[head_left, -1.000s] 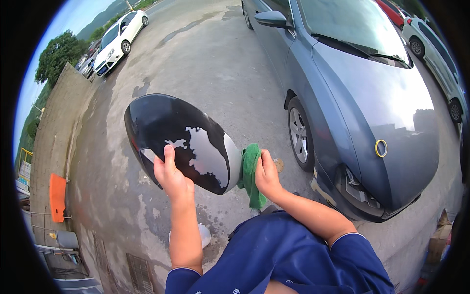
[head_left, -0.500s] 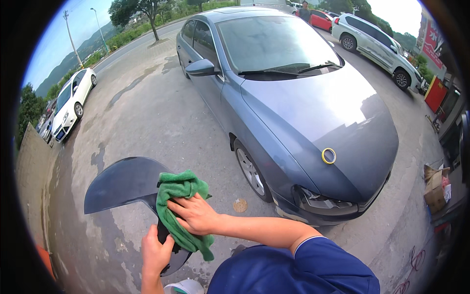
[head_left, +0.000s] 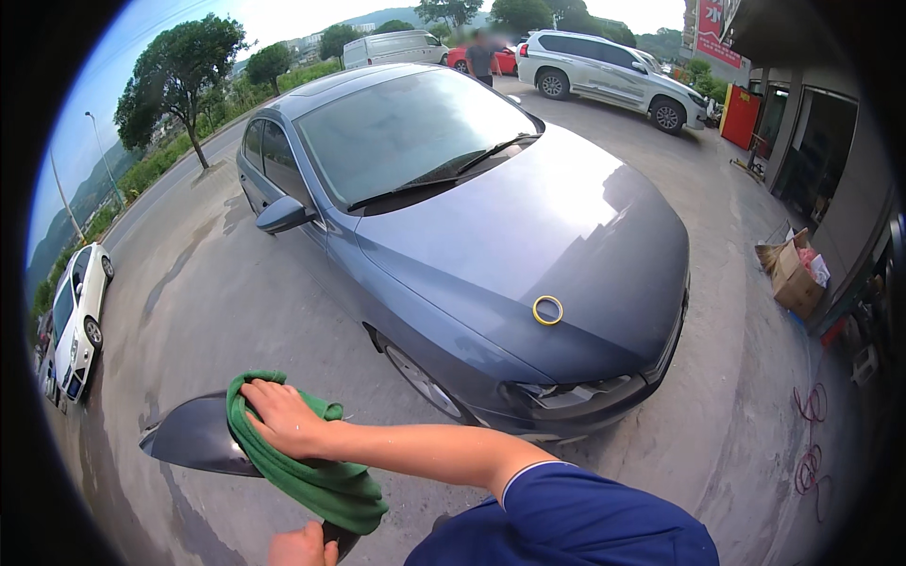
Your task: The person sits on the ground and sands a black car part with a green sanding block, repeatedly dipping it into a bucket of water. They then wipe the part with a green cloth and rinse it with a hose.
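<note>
My right hand (head_left: 285,421) presses a green towel (head_left: 326,489) onto a dark, glossy car fender (head_left: 195,437), its fingers bent over the cloth. The fender's rounded end sticks out to the left of the towel. At the lower edge, my left hand (head_left: 300,547) is closed on the fender's near end, partly cut off by the picture. The towel drapes down toward that hand and hides the fender's middle. Ahead stands a grey-blue sedan (head_left: 444,283), with a yellow roll of tape (head_left: 547,310) lying on its hood.
A white car (head_left: 80,316) is parked at the left. Beyond the sedan are a white van (head_left: 396,47), a person (head_left: 480,61) and a white SUV (head_left: 604,75). Along the right lie a cardboard box (head_left: 797,283) and a coiled reddish hose (head_left: 810,462).
My right hand has slid the towel up and left along the fender. The view has tilted up and turned right, so my left hand and the fender sit lower.
</note>
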{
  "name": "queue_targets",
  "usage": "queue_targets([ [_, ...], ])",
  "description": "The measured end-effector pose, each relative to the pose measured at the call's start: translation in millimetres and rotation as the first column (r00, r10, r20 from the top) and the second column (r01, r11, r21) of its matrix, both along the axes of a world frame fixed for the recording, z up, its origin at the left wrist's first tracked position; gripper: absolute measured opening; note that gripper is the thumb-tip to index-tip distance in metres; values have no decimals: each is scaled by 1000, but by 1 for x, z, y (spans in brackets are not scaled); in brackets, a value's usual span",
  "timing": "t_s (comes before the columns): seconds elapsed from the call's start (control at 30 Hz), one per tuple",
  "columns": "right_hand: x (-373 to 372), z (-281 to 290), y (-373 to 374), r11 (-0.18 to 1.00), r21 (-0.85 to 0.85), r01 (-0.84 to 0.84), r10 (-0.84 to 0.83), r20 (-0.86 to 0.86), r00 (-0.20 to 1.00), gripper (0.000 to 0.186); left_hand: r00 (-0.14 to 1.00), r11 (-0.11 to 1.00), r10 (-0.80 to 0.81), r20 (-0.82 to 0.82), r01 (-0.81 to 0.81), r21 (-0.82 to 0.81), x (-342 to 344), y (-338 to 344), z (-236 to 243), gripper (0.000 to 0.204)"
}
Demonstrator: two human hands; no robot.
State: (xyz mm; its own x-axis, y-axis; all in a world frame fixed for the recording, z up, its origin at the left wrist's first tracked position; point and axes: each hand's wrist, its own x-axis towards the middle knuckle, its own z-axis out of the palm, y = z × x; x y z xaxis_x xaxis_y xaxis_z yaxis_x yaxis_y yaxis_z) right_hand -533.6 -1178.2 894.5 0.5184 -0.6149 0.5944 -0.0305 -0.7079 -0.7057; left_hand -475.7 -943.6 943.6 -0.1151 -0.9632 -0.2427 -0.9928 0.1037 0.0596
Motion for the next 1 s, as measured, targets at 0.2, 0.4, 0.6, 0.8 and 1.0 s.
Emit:
queue_targets([
  [0.2,-6,59,-4,996,-93,6,10,171,985,46,988,989,-135,70,131,67,-9,-8,24,24],
  [0.4,-24,93,-1,982,-102,-157,158,-4,987,45,931,938,-345,120,340,63,-24,-16,14,12],
  [0.6,-42,68,-24,973,-146,-178,184,25,983,64,947,955,-295,125,294,26,-9,-8,12,15],
  [0.8,-63,45,-27,968,-251,13,22,137,990,69,950,961,-274,147,276,7,-13,-6,16,23],
  [1.0,-89,27,-26,980,-190,62,-43,104,994,66,951,961,-276,137,277,16,-18,-6,11,26],
])
